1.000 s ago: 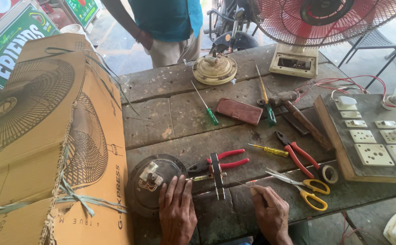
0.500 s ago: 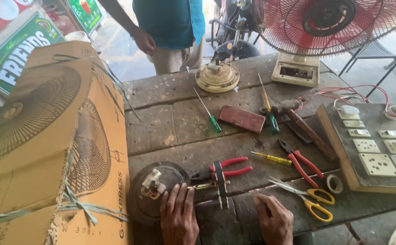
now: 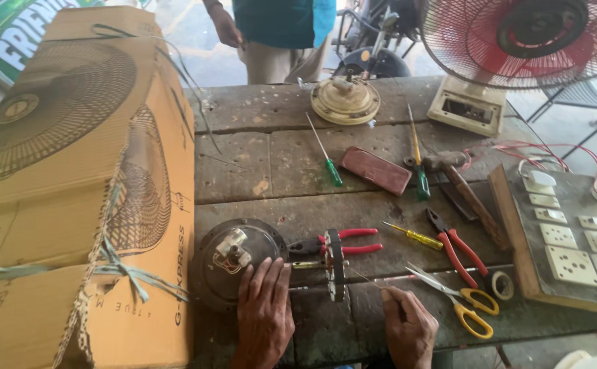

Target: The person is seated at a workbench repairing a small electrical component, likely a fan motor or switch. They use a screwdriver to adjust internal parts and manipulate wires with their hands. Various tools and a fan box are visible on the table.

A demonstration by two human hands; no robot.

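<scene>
A weathered wooden workbench (image 3: 244,164) stands outdoors, with a large cardboard fan carton (image 3: 73,205) tied with green strap filling its nine o'clock side. At twelve o'clock another person (image 3: 281,31) in a teal shirt stands behind the bench, and at one o'clock sits a red-bladed table fan (image 3: 517,41).

The left hand (image 3: 263,318) lies flat at six o'clock, fingers together and stretched out, their tips pressing on the rim of a dark round motor housing (image 3: 237,263). The housing rests on the bench just beside the carton, with a pale terminal block and wires at its middle. The right hand (image 3: 408,328), at about five o'clock, pinches a thin metal rod (image 3: 363,279) between thumb and forefinger, the other fingers curled. The rod runs toward a small dark stator ring (image 3: 335,263) standing on edge just right of the housing, which overlies red-handled pliers (image 3: 346,242).

Toward three o'clock lie a yellow screwdriver (image 3: 415,236), red-handled cutters (image 3: 457,246), yellow-handled scissors (image 3: 459,301), a roll of tape (image 3: 501,285) and a board of white switches and sockets (image 3: 565,239). Farther back lie two green-handled screwdrivers (image 3: 327,162), a reddish case (image 3: 376,171), a hammer (image 3: 466,191) and a cream round motor cover (image 3: 345,99).
</scene>
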